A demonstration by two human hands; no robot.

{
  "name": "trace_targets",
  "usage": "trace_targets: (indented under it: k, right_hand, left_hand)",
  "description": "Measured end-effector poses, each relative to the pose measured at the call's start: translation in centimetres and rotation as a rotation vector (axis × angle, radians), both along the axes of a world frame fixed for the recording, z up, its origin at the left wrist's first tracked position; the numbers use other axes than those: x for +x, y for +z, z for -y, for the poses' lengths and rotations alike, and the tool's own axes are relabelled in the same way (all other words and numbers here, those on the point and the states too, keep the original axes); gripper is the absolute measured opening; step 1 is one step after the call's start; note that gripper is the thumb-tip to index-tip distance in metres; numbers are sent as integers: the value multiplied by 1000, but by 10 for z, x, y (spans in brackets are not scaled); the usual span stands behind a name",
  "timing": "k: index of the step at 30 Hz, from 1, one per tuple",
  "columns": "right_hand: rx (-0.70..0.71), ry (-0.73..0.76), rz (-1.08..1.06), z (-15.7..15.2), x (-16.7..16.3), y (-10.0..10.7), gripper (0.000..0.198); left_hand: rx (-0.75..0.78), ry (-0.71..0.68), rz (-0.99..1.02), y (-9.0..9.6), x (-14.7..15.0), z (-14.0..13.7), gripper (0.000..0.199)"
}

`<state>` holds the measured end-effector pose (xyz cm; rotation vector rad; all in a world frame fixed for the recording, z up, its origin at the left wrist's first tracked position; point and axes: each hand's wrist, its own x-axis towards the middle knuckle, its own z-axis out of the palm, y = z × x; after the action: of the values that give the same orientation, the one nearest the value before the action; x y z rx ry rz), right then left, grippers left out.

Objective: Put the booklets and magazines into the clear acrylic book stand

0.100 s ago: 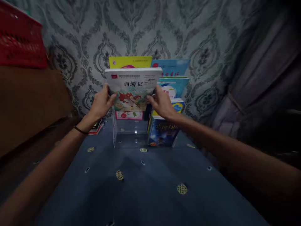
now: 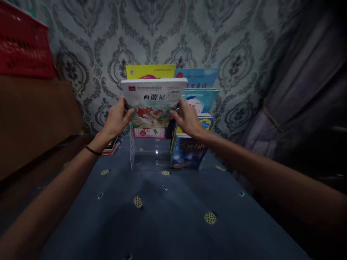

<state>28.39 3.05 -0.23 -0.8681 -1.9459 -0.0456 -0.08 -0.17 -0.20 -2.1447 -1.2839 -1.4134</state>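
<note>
Both my hands grip a white-topped book (image 2: 154, 103) with Chinese lettering and a reddish picture on its cover. My left hand (image 2: 119, 115) has its left edge, thumb on the front; my right hand (image 2: 187, 117) has its right edge the same way. The book is held upright over the left part of a clear plastic book rack (image 2: 132, 155). Behind it stand a yellow book (image 2: 150, 70) and, lower, a pink-edged book (image 2: 149, 133). On the right of the rack, blue books (image 2: 200, 76) rise at the back and a dark blue book (image 2: 188, 151) stands in front.
A blue patterned cloth (image 2: 173, 224) covers the surface. Several flat books (image 2: 110, 147) lie stacked left of the rack. A red basket (image 2: 25, 43) sits on a brown box (image 2: 35, 119) at far left. Patterned wallpaper (image 2: 233, 47) is behind, and a tied curtain (image 2: 287, 97) hangs at right.
</note>
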Motion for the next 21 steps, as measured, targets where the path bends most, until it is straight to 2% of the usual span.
trace_targets:
  k: [5,11,21]
  right_hand:
    - [18,49,-22,-1,0,-1,30]
    - [-31,34,1,-2,-3,-3,42]
    - [-98,-45,44,-12,-7,4,31]
  left_hand:
    - [55,-52,7,-4,1,0,28]
    - [-28,-20,1,-7,-1,-3,30]
    - [-184,66,-47,6,2,-7,16]
